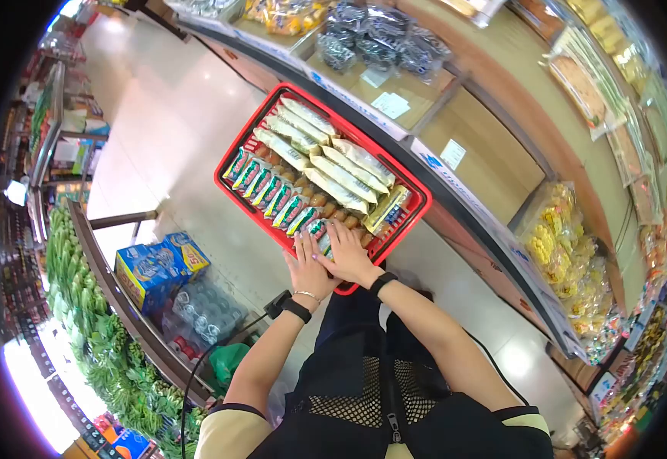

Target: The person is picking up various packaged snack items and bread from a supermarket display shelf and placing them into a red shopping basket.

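Observation:
A red shopping basket [253, 205] stands in front of me, full of packaged food. Cream-coloured packets [341, 177] lie in rows in its upper part, and a row of green, white and red packets [268, 196] runs along its left side. Brown items show between the two rows. At the right end lies a gold packet [388, 208]. My left hand [307, 268] rests at the near edge of the basket, its fingers stretched out over the last small packet. Beside it, my right hand [346, 252] touches the same spot, fingers spread, partly covering that packet.
A display shelf [494, 138] with bagged goods runs along the right, holding dark bags [379, 34] and yellow bags [559, 245]. Leafy vegetables [92, 329] fill a rack at the left. Blue boxes [154, 268] and wrapped bottles [207, 310] stand on the floor below it.

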{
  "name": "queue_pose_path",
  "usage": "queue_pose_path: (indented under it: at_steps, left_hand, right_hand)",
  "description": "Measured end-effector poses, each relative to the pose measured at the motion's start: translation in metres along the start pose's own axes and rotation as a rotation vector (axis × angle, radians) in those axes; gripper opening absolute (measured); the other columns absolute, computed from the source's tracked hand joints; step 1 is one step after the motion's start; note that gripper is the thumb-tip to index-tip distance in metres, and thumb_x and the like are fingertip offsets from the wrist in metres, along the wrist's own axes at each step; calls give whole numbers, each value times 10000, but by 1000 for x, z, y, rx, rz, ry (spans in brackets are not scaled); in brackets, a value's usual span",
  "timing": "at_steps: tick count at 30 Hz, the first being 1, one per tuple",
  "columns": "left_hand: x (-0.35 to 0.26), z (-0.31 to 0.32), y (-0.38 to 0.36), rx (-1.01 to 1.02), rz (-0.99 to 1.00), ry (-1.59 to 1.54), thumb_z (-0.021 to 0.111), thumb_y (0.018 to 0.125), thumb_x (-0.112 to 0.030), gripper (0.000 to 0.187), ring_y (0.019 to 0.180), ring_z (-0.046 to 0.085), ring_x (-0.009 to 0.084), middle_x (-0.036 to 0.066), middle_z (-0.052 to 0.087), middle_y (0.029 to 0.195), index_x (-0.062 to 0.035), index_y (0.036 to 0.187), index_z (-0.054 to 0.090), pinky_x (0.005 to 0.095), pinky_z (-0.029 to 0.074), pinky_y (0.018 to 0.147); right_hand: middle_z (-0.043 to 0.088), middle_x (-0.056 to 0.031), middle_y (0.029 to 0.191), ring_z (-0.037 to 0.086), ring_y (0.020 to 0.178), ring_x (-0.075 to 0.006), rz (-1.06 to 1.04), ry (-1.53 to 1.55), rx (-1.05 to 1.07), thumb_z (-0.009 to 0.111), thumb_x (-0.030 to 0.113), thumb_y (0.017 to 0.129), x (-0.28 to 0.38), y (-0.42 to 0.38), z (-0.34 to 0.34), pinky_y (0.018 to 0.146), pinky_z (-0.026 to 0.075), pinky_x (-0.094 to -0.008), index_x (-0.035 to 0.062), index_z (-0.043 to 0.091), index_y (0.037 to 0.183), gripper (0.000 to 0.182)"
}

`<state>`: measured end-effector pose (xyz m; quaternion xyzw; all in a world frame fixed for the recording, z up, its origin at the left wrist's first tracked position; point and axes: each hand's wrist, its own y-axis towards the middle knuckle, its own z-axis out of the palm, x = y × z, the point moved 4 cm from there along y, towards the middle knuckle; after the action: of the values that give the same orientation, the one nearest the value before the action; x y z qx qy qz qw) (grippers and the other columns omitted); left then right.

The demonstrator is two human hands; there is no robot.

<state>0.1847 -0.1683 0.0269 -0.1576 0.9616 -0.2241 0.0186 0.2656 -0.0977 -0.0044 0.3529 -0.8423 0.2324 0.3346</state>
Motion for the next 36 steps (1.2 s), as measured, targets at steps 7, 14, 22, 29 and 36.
queue_pose_path:
  at_steps: [7, 14, 22, 29, 36]
  left_hand:
    - [-26, 16, -13, -92, 5, 245, 507, 845, -604, 924, 1478, 102, 319, 123, 137, 1604, -27, 1513, 234, 660, 139, 1100]
    - [-73, -23, -63, -58, -263, 377, 497, 866, -603, 918, 1490, 43, 329, 187, 129, 1595, -14, 1513, 218, 647, 160, 1106]
    - [-342, -18, -220, -519, 496, -109, 666, 745, -329, 802, 1359, 344, 408, 228, 342, 1482, 12, 1409, 370, 535, 324, 1071]
    - [-587, 10, -300, 183, 1241, -60, 594, 862, -395, 730, 1178, 526, 373, 194, 518, 1316, -52, 1453, 337, 512, 411, 988]
    - [-698, -11, -352, 351, 1543, 352, 570, 879, -429, 542, 1158, 548, 329, 147, 579, 1231, -99, 1306, 516, 486, 435, 959]
  right_hand:
    - [386, -285, 1411, 344, 1331, -439, -254, 128, -296, 618, 351, 882, 9, -52, -88, 1124, 275, -486, -68, 330, 1407, 731]
    - [485, -229, 1334, 450, 1245, -393, -27, 180, -503, 615, 132, 871, -68, -345, -217, 1073, 348, -437, -9, 405, 1373, 563]
    - [612, -216, 1166, 593, 1092, -350, 939, 16, -462, 632, 188, 878, -245, -822, -174, 955, 461, -423, -26, 564, 1203, 395]
    - [653, -226, 1069, 632, 1009, -353, 1485, 56, -752, 643, 253, 850, -248, -1006, -87, 872, 494, -424, -15, 571, 1194, 442]
    - [645, -193, 1160, 638, 1020, -286, 1084, 827, -617, 619, 362, 904, -231, -878, -70, 889, 496, -398, 35, 524, 1319, 537]
